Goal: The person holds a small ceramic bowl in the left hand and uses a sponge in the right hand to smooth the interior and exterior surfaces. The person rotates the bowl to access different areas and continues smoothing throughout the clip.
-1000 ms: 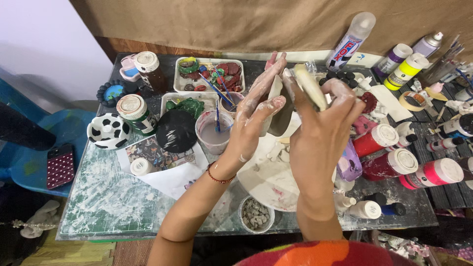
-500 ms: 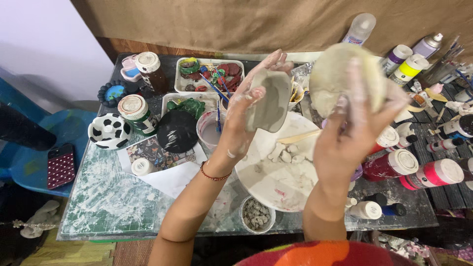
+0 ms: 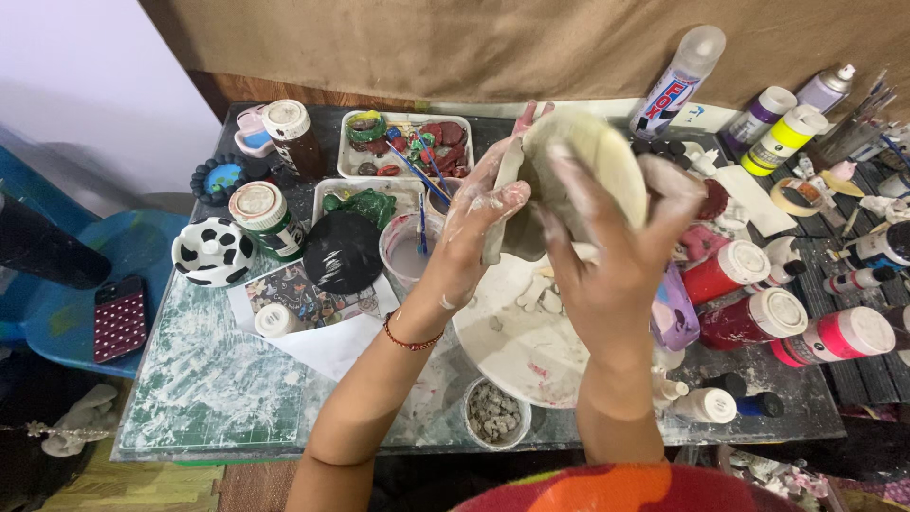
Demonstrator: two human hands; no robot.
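Both of my hands are raised above the work table, pressed together around pale clay. My right hand cups a rounded cream clay piece from behind. My left hand, dusted with white clay and wearing a red bead bracelet, presses a grey flat clay slab against it. Below the hands lies a round white board with small clay scraps on it.
Paint bottles crowd the right side, with a spray can at the back. A cup of water with brushes, trays of painted pieces, a black disc, a cow-patterned dish and a small bowl of bits sit around.
My hands separated half a second ago, showing the slab and the rounded piece apart; now they have come back together with both pieces pressed against each other.
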